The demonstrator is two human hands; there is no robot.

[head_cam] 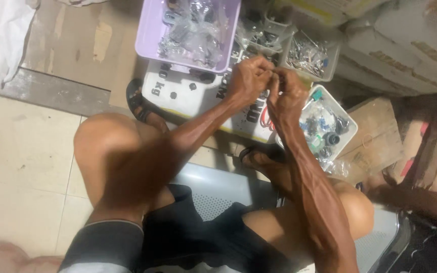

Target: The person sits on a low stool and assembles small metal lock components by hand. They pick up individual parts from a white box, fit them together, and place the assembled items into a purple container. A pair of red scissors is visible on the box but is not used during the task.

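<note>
We are sitting on a pale plastic chair (213,188) with our knees apart, leaning over a clutter of bins on the floor. Our left hand (249,78) and right hand (287,93) are meeting fingertip to fingertip above the bins, both closing in a pinch on something small between them; the piece itself is too small and hidden by our fingers for us to be telling what it is. Our forearms are crossing over a white board with dark lettering (178,91), hiding part of it, and our sandalled feet (142,103) are resting at its edge. Beyond the hands a lilac tray (147,35) is holding clear bags of small dark and metal parts. Beside it a small pale tub (330,63) is holding thin metal pieces. Just right of our right hand a white tray (347,121) is carrying mixed small parts, some blue, green and black. Cardboard boxes (405,50) are crowding the right side, and another person's arm (421,199) is lying near our right knee
</note>
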